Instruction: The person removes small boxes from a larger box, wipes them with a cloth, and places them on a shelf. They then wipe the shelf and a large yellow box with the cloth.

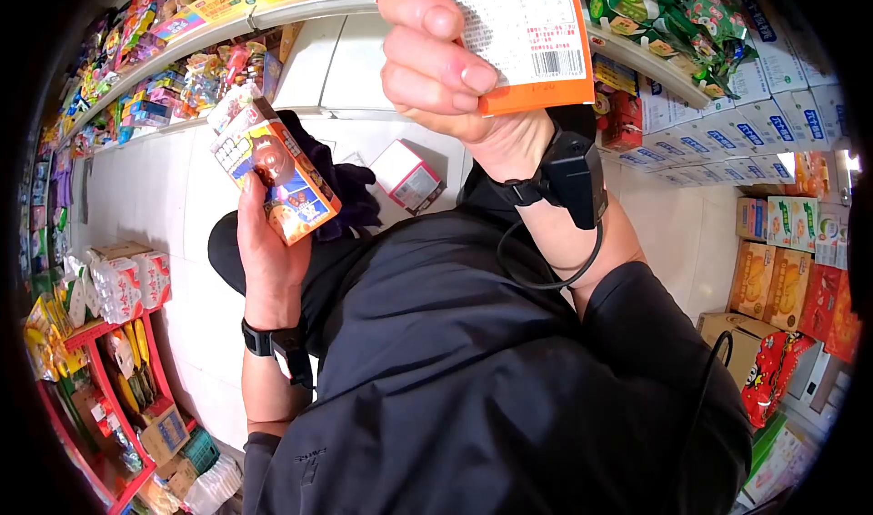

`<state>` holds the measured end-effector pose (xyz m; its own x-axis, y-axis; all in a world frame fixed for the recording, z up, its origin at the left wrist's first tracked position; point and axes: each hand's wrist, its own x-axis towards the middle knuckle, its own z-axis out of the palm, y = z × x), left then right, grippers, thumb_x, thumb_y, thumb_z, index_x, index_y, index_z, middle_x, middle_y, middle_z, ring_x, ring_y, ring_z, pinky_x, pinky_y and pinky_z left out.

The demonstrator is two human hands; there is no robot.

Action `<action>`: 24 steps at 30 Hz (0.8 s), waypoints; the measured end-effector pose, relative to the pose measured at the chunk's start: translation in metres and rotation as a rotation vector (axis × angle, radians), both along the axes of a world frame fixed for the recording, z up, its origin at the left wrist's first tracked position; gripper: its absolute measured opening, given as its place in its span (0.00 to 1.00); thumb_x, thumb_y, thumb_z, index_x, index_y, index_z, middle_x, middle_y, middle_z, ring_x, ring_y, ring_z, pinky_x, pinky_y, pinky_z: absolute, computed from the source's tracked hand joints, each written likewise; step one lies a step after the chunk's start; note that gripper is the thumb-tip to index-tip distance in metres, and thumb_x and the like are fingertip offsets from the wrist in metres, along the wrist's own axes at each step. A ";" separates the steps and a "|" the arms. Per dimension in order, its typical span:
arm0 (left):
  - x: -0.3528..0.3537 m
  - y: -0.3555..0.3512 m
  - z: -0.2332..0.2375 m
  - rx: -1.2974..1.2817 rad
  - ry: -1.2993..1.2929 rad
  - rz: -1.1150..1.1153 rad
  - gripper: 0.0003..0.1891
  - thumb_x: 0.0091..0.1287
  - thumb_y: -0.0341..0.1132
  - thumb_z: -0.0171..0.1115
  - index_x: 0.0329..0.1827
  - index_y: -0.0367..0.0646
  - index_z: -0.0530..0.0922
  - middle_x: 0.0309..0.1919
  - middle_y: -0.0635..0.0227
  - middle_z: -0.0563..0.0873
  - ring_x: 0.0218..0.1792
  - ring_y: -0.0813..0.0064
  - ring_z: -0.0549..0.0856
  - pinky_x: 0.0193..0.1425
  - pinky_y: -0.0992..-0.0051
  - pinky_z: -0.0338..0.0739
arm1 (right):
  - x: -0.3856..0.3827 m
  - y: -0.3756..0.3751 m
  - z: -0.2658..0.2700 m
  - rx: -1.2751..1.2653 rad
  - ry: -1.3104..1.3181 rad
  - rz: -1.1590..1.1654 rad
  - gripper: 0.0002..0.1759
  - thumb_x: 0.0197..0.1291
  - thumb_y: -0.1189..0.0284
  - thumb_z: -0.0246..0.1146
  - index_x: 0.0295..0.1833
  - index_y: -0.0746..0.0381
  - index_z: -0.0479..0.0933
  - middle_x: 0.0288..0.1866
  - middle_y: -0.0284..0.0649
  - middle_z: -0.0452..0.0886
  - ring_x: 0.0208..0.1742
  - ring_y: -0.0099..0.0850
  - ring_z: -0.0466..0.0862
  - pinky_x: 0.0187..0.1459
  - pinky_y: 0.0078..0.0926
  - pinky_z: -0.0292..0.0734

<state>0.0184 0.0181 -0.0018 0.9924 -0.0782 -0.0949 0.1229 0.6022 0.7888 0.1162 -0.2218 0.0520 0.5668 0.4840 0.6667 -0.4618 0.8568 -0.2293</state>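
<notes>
My left hand [271,256] grips a small snack box [277,165], orange and blue with a brown chocolate-like figure on its front. The box tilts, and its pale upper end leans toward the shelf. Higher up and close to the camera, my right hand [446,70] is closed around an orange-and-white box [527,38]. Its printed back faces me, with small text, a table and a barcode at the lower corner. The upper part of this box runs out of view. The two boxes are apart.
A white-and-pink carton [409,177] lies on the pale floor beside a dark purple cloth [355,192]. Ahead curves a shelf edge [245,24] with snack packets. Stacked blue-and-white cartons [727,138] stand to the right. At left is a red rack [150,360] with goods.
</notes>
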 end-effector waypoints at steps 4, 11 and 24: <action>-0.002 -0.001 0.003 0.004 -0.013 -0.032 0.25 0.77 0.48 0.51 0.70 0.44 0.67 0.58 0.64 0.81 0.57 0.68 0.82 0.63 0.61 0.77 | 0.003 0.006 0.010 0.164 -0.025 0.178 0.41 0.71 0.43 0.45 0.72 0.68 0.65 0.40 0.52 0.82 0.23 0.37 0.79 0.22 0.34 0.70; -0.001 -0.002 0.000 0.001 -0.015 -0.046 0.25 0.77 0.48 0.51 0.71 0.44 0.67 0.59 0.65 0.81 0.57 0.69 0.83 0.63 0.62 0.77 | 0.003 0.005 0.015 0.148 -0.042 0.210 0.43 0.71 0.41 0.42 0.73 0.69 0.64 0.41 0.56 0.81 0.24 0.38 0.80 0.22 0.34 0.71; -0.003 0.000 -0.003 0.012 0.001 -0.059 0.25 0.77 0.48 0.50 0.71 0.43 0.67 0.58 0.64 0.81 0.56 0.68 0.84 0.61 0.61 0.78 | 0.004 0.011 0.005 0.201 0.002 0.229 0.43 0.71 0.41 0.41 0.73 0.69 0.64 0.42 0.58 0.81 0.25 0.39 0.80 0.25 0.34 0.72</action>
